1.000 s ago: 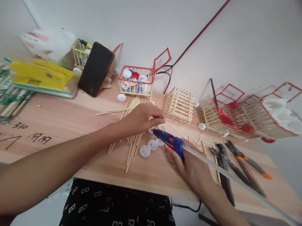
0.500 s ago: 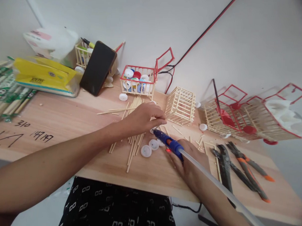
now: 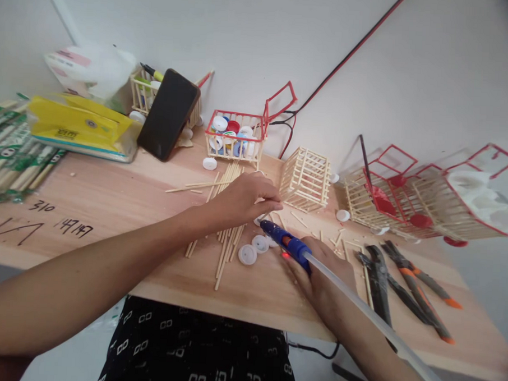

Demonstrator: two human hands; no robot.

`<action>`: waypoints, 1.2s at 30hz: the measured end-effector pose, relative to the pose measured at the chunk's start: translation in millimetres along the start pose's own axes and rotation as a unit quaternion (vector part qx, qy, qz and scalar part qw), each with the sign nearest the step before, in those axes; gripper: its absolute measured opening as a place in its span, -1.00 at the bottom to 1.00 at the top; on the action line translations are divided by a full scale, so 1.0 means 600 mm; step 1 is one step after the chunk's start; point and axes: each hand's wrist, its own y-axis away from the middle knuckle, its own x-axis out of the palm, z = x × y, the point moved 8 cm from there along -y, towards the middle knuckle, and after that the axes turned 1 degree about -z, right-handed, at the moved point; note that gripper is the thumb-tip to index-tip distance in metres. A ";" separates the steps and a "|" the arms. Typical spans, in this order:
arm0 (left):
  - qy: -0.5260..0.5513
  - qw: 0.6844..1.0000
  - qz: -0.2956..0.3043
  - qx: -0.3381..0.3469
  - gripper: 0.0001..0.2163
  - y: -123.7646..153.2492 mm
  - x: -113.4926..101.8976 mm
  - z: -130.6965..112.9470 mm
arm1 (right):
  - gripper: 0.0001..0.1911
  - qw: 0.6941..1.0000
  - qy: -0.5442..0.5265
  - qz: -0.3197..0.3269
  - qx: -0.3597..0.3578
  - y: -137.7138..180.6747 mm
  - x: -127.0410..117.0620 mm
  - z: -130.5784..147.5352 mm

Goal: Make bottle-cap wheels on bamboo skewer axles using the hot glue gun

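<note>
My right hand is closed around a blue hot glue gun, with a long clear glue stick running out of its back. The gun's nozzle points up and left, just below the fingertips of my left hand. That left hand is pinched on what looks like a thin wooden stick, mostly hidden by the fingers. White plastic caps lie beside the nozzle. Loose wooden sticks spread beneath my left wrist. Just beyond my fingers stands a small cage-like basket of sticks.
At the back, a red-rimmed little cart holds bottle caps, beside a leaning phone. On the left are a yellow packet and bagged sticks. More stick carts and pliers lie on the right.
The whole view has shifted very slightly to the right. Both hands and the glue gun keep almost the same position over the caps.
</note>
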 end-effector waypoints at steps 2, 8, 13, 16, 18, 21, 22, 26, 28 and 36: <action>0.001 1.000 -0.002 -0.001 -0.83 0.000 0.000 0.001 | -0.61 1.000 -0.004 0.004 0.002 0.001 -0.001 0.000; -0.004 1.000 -0.002 -0.001 -0.83 0.000 0.001 0.000 | -0.61 0.999 -0.051 -0.002 -0.002 0.003 -0.009 -0.001; 0.001 1.000 -0.002 -0.005 -0.82 0.000 0.000 0.000 | -0.58 0.995 -0.089 -0.011 0.049 0.003 -0.013 -0.029; 0.001 1.000 -0.005 -0.005 -0.82 0.000 -0.001 0.000 | -0.58 0.989 -0.118 0.000 0.084 0.000 -0.012 -0.054; -0.002 1.000 -0.005 -0.007 -0.82 0.000 0.000 0.001 | -0.55 0.983 -0.140 0.006 0.117 -0.003 -0.008 -0.073; -0.005 1.000 -0.001 -0.009 -0.81 0.000 0.001 0.000 | -0.50 0.968 -0.194 0.027 0.158 -0.013 0.006 -0.095; -0.005 1.000 0.000 -0.009 -0.81 0.000 0.001 0.000 | -0.49 0.963 -0.212 0.039 0.163 -0.017 0.013 -0.100; -0.004 1.000 0.001 0.000 -0.81 0.000 0.001 -0.004 | -0.48 0.942 -0.280 0.091 0.159 -0.034 0.042 -0.111; -0.007 1.000 0.009 0.003 -0.82 0.000 0.003 -0.005 | -0.48 0.930 -0.311 0.114 0.160 -0.040 0.054 -0.116; -0.008 1.000 0.016 -0.002 -0.81 0.000 0.005 -0.002 | -0.48 0.906 -0.363 0.168 0.136 -0.059 0.059 -0.107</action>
